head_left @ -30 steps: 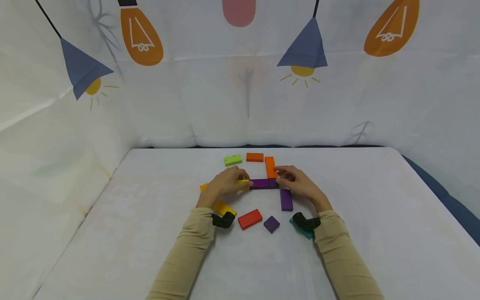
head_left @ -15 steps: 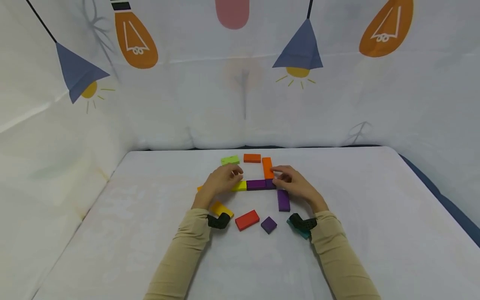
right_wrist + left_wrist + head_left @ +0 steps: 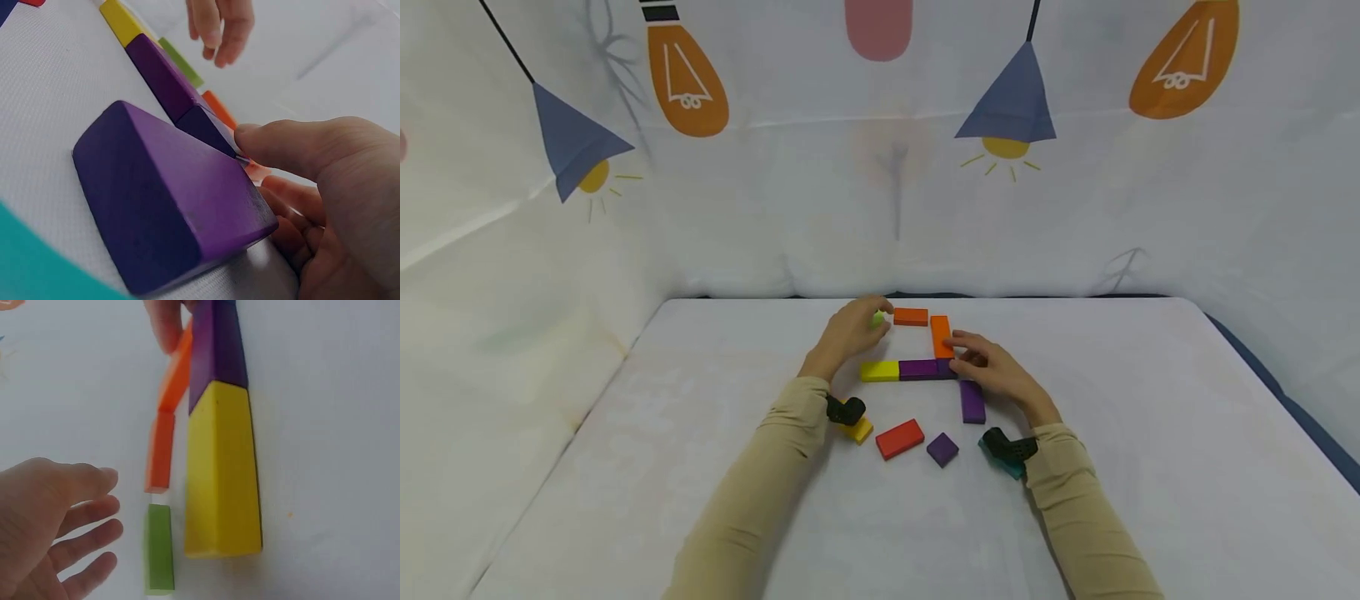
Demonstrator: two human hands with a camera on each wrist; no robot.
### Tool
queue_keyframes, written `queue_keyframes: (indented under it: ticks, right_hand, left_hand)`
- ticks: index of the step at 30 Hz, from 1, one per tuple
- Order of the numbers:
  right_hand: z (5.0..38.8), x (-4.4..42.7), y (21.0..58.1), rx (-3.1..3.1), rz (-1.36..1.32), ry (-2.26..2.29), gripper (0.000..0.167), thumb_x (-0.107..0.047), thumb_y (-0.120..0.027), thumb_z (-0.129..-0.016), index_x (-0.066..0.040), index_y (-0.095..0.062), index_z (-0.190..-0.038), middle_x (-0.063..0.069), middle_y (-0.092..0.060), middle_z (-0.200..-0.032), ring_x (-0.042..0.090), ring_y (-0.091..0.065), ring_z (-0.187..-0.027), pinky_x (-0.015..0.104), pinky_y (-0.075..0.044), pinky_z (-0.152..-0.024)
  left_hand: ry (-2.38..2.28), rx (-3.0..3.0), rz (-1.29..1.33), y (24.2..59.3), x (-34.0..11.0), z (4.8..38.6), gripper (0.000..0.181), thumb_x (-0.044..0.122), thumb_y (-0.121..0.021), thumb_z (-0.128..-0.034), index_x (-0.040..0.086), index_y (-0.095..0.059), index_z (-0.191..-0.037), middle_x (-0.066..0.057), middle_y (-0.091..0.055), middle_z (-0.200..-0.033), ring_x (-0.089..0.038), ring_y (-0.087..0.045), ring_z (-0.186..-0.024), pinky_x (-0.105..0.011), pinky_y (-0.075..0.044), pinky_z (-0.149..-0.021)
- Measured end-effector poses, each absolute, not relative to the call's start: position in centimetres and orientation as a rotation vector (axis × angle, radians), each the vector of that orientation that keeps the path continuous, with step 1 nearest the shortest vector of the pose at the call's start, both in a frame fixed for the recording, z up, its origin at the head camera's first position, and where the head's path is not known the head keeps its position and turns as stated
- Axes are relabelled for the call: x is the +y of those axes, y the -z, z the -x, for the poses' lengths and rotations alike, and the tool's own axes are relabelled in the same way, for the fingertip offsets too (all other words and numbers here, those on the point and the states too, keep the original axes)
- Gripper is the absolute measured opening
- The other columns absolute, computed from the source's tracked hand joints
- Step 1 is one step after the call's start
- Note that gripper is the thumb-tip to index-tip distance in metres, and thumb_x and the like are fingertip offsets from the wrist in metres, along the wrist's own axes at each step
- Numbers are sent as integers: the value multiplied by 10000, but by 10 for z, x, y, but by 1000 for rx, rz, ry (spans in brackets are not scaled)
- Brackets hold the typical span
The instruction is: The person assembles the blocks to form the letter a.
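In the head view my left hand (image 3: 850,329) is at the lime green block (image 3: 878,318), partly covering it. The left wrist view shows its fingers spread beside the green block (image 3: 160,549), apart from it. My right hand (image 3: 1003,371) rests at the right end of a row. Its thumb touches or nearly touches the small dark purple block (image 3: 206,132), and its loosely bent fingers lie by the upright orange block (image 3: 941,337). That row also has a yellow block (image 3: 880,372) and a longer purple block (image 3: 917,369), end to end. Another orange block (image 3: 911,317) lies behind.
Nearer the front lie a purple block (image 3: 972,402), a red block (image 3: 900,439), a small purple cube (image 3: 942,449), a yellow-orange block (image 3: 860,430) and a teal block (image 3: 1003,462), partly under the right wrist camera. A white printed curtain stands behind the white table (image 3: 587,500).
My left hand has let go of the yellow block and moved back to the green block. My right hand has stayed at the row's right end.
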State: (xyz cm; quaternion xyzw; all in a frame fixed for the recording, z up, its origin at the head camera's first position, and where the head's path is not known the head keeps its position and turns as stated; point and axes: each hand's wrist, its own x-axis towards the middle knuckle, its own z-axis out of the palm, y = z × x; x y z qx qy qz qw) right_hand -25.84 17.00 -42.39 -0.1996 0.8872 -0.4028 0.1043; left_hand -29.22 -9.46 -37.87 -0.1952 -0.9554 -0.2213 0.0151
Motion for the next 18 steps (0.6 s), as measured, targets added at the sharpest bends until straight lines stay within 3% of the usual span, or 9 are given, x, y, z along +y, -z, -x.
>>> queue_keyframes:
  ticks: [18]
  right_hand:
    - [258,169,428,2638,628,1204,460,-281,-571,-942,-148,-492,-1375,97,-386,-1490,267,-537,-1065,416,-445,-925]
  left_hand:
    - [473,-3008,788,382,-73,323,279,152,-616,-908,90,-611,-1181,-67,-614,-1222,-214,-579,-1044,-327,-466,-969]
